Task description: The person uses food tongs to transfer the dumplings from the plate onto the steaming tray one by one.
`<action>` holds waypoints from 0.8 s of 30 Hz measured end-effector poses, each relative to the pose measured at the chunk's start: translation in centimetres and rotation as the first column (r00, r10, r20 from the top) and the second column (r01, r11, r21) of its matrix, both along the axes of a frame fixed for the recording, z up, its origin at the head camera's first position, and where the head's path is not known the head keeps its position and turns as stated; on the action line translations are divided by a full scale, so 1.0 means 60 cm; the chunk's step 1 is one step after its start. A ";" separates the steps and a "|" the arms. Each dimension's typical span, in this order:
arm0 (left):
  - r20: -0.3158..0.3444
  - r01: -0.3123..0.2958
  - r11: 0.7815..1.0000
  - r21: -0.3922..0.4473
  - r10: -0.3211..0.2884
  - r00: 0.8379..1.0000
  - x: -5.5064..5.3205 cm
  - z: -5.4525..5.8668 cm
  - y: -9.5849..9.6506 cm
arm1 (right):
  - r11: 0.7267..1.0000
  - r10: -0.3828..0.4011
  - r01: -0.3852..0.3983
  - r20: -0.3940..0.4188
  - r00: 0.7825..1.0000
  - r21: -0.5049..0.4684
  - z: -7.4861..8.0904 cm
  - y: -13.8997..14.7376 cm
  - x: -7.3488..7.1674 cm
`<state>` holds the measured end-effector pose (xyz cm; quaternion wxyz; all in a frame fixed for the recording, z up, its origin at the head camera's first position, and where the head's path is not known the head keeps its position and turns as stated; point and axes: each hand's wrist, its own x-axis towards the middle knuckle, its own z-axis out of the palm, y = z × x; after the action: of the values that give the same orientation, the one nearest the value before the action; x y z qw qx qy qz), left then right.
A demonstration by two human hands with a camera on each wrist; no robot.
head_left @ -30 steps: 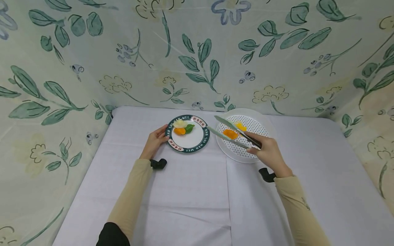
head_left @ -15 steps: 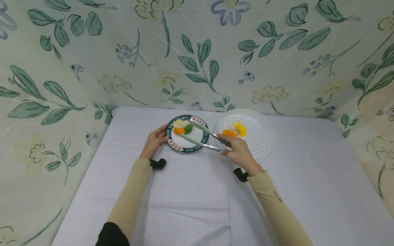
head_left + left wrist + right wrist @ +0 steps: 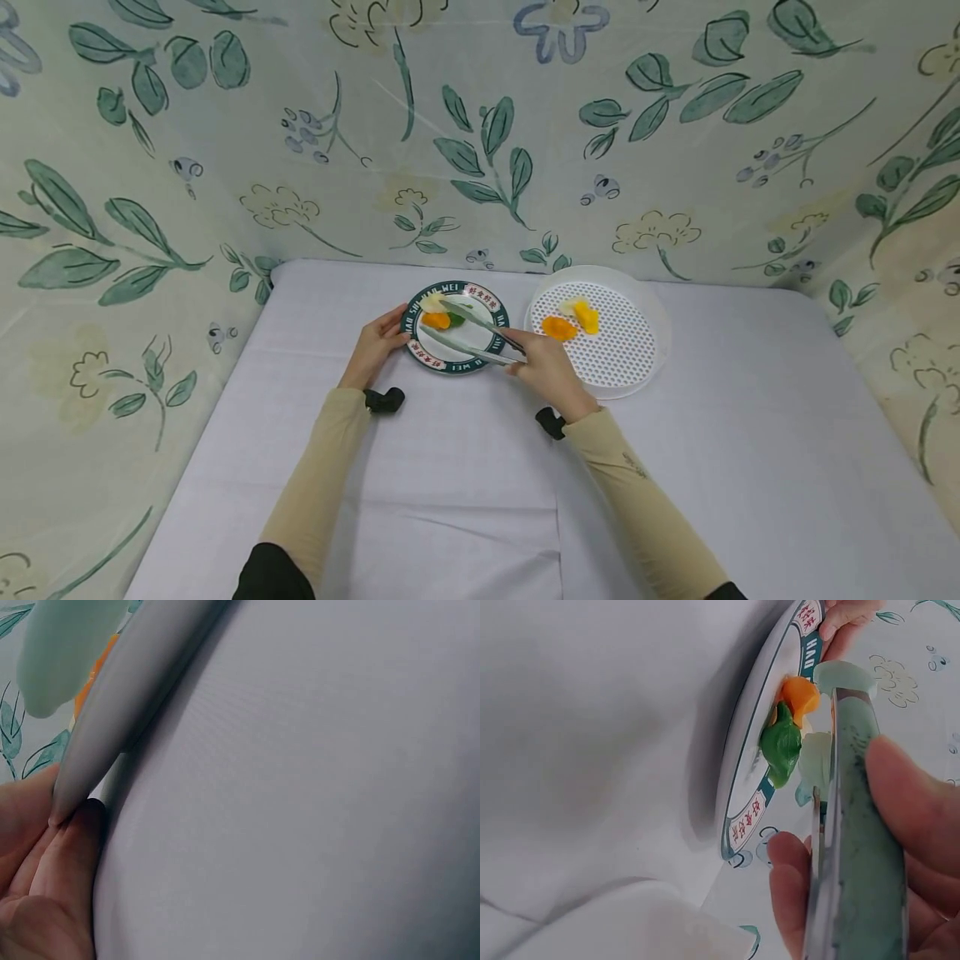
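My left hand [image 3: 375, 350] pinches the left rim of a white plate [image 3: 428, 354] with a dark green lettered border. The left wrist view shows fingers under the rim and the thumb at its edge. On the plate sit a pale piece [image 3: 431, 302], an orange dumpling-shaped piece [image 3: 436, 321] and a green one [image 3: 781, 745]. My right hand [image 3: 551, 371] grips metal tongs [image 3: 468, 315] with pale green tips. Spread apart, the tips reach over the plate, the upper one overlapping the green piece in the head view; nothing shows held between them.
Right of the plate stands a round white perforated tray [image 3: 660, 333]. It bears an orange piece [image 3: 558, 327], a yellow piece [image 3: 587, 317] and a pale one beside it. A white cloth [image 3: 450, 467] covers the table, and a leaf-patterned curtain [image 3: 337, 208] rises behind.
My right hand has carried the tongs leftward from above the perforated tray to over the plate. My left hand has stayed on the plate's rim.
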<state>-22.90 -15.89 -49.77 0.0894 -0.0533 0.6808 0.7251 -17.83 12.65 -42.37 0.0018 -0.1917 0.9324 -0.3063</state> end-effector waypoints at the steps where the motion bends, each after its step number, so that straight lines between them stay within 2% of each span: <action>1: -0.001 0.000 1.000 0.004 0.000 1.000 0.000 0.000 0.000 | 1.000 0.000 0.000 -0.005 1.000 0.008 0.000 -0.004 -0.001; 10: -0.011 0.007 1.000 0.030 -0.006 1.000 0.003 0.004 0.001 | 0.992 0.002 0.015 -0.135 0.991 0.122 0.005 -0.034 0.002; 16: -0.012 0.018 0.999 0.029 -0.018 1.000 0.003 0.003 0.000 | 0.979 0.002 0.033 -0.170 0.985 0.204 0.010 -0.043 0.014; 20: -0.018 0.012 1.000 0.027 -0.012 1.000 0.003 0.003 0.000 | 0.961 0.032 0.024 -0.198 0.980 0.276 0.014 -0.050 0.019; 24: -0.025 0.014 0.999 0.041 -0.013 1.000 0.003 0.003 0.000 | 0.952 0.045 0.025 -0.218 0.975 0.305 0.017 -0.055 0.021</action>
<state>-22.72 -15.87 -49.59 0.0869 -0.0380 0.6671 0.7389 -16.56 9.37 -41.36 -0.0713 -0.2269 0.9619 -0.1349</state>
